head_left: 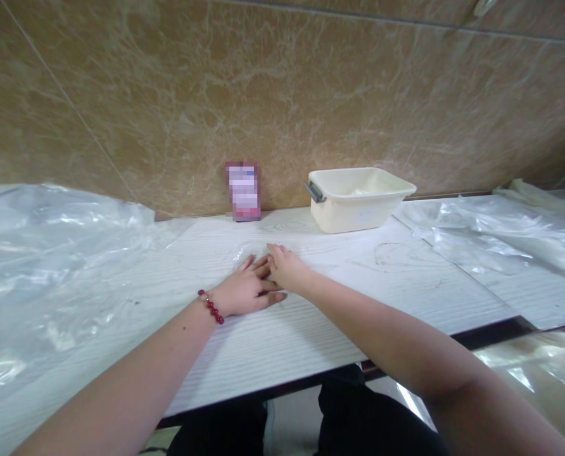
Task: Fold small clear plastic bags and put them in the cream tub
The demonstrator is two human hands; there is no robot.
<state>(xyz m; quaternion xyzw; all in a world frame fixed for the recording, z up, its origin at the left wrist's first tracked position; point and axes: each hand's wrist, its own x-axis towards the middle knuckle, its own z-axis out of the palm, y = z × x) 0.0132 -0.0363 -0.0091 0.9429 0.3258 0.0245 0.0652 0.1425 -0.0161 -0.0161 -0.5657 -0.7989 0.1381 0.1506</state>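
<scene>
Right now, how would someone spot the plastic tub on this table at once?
Follow the brown marbled wall down to the white wood-grain table. Against the wall, right of the small blurred pink card, sits the cream rectangular plastic tub, the only open container, with a grey handle on its left end.

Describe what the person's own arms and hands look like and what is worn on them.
Both forearms are bare, with no sleeves in view. The left hand has a bracelet of dark red round beads at the wrist. The right hand shows no ring, watch or glove. Neither hand wears a glove.
</scene>
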